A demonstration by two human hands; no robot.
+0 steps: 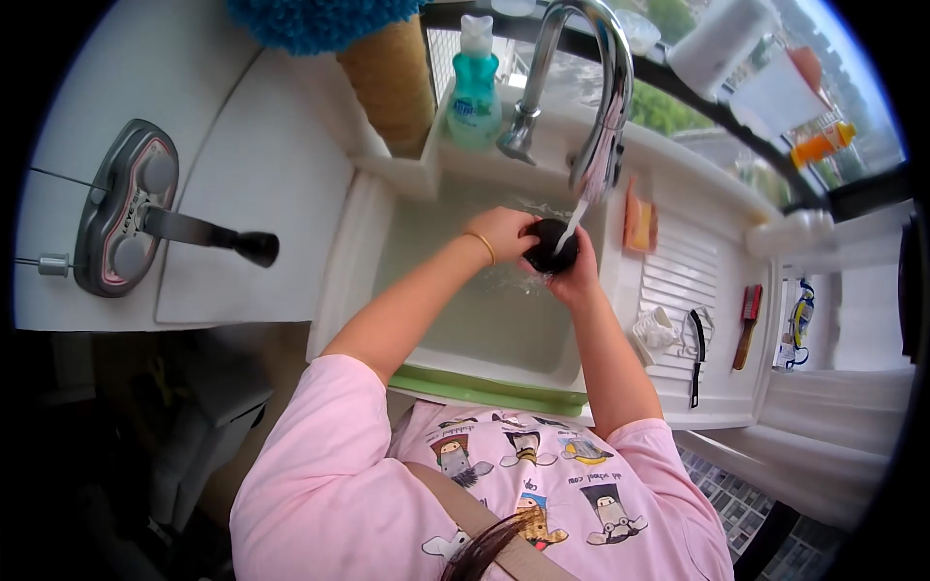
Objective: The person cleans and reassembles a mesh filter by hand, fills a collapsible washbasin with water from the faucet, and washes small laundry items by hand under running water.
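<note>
A small round black object is held between both hands under the stream from the chrome faucet. My left hand, with a gold band at its wrist, grips the object's left side with bent fingers. On the right side, my right hand is wrapped round the edge. Water runs onto the object and splashes around it. Below both hands lies the white sink, which holds cloudy water.
Behind the sink stands a green soap bottle. The ribbed drainboard at right bears a packet, a white cup, a black-handled brush and a red brush. A scratching post rises at back left.
</note>
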